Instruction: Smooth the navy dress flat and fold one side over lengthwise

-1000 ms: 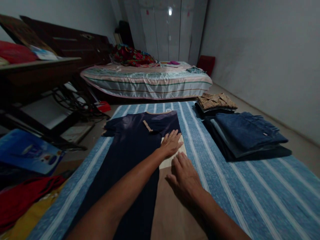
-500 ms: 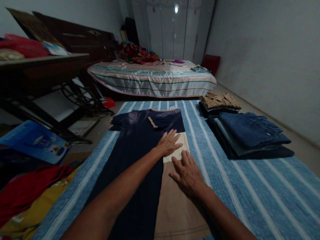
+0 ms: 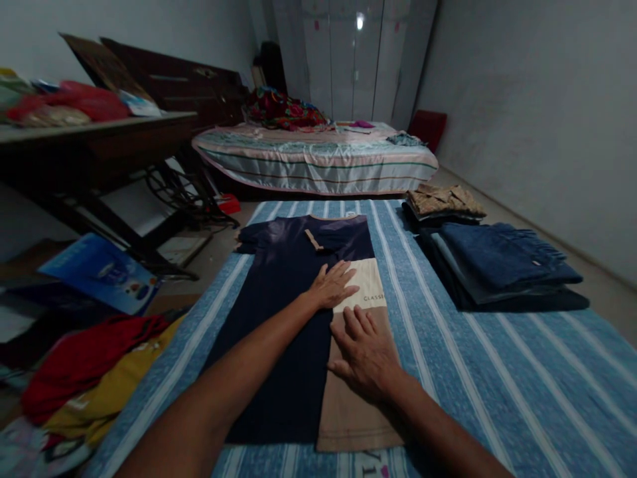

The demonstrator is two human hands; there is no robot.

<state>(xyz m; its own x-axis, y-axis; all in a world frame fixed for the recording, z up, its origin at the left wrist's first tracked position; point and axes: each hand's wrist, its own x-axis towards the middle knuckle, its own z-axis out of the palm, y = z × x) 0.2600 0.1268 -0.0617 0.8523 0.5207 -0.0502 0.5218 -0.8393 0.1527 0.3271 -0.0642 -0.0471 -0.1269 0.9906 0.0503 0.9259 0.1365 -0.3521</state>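
A navy T-shirt (image 3: 279, 318) lies on the blue striped bedsheet (image 3: 448, 372), its right side folded over lengthwise. That folded part shows navy, cream and tan bands, with printed letters on the cream one. One sleeve with a tan edge lies across the shirt's upper half. My left hand (image 3: 332, 285) rests flat on the shirt where the cream band meets the navy, fingers spread. Just below and to the right, my right hand (image 3: 365, 352) lies on the tan band with its fingers stretched out. Neither hand grips the cloth.
Folded jeans (image 3: 502, 259) are stacked on the right, with a folded patterned brown garment (image 3: 442, 199) behind them. Red clothing (image 3: 94, 365) and yellow clothing (image 3: 109, 392) lie at the left edge. Beyond are a sewing machine table (image 3: 99, 133) and another bed (image 3: 318, 162).
My right hand has slid down from the cream band onto the tan one, uncovering printed letters. My left hand stays on the shirt. The view has shifted slightly left.
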